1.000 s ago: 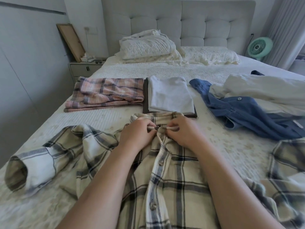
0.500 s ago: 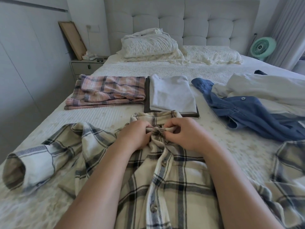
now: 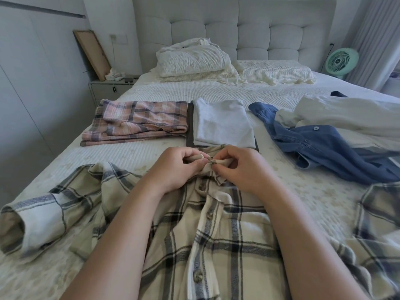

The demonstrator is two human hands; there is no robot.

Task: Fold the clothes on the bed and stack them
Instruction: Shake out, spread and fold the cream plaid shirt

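Both hands' grips [image 3: 176, 167] [image 3: 239, 169] pinch the plaid shirt [image 3: 216, 245] collar on the white bed [image 3: 129, 154].

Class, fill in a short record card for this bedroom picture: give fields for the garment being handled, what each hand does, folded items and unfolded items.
garment in hand: cream plaid shirt, spread front-up on the bed
left hand: pinches the collar band
right hand: pinches the opposite collar end at the top button
folded: pink plaid garment; white garment on a dark one
unfolded: blue denim shirt; white garment heap
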